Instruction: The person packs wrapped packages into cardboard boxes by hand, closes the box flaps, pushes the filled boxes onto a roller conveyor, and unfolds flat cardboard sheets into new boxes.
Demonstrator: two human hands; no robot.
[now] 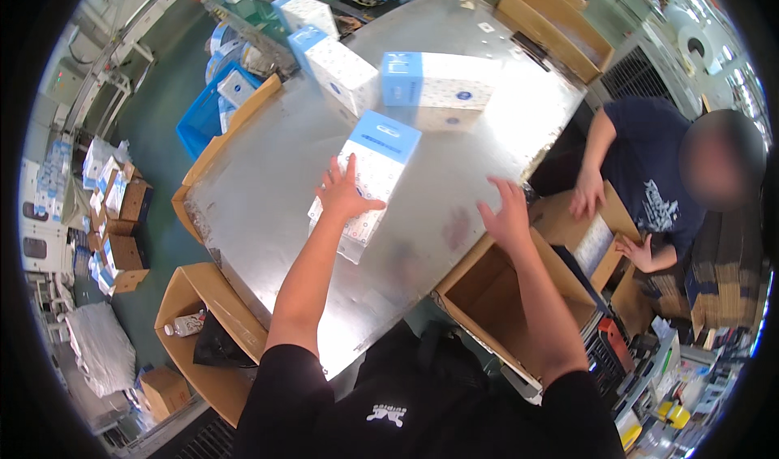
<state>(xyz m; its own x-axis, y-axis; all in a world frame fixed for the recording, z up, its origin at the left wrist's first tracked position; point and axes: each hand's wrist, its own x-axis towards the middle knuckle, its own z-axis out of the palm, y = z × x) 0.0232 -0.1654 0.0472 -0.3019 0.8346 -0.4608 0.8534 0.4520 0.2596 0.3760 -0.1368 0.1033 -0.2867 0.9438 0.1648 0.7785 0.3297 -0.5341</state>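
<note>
A long blue-and-white soft pack with a dotted pattern lies slantwise on the metal table, in front of me. My left hand rests on top of it with fingers spread, the thumb toward its right side. To the right, my right hand is in the air with nothing in it, its fingers apart. Its forearm passes over an open cardboard box, whose visible inside shows bare brown card. Beyond the left hand, similar packs sit at the far side: one pack lies crosswise, another pack slants beside it.
A co-worker at the right has both hands at another carton. An open carton with a bottle and black bag stands at lower left. Beyond the table's left edge is a blue bin. A long carton sits at the far right.
</note>
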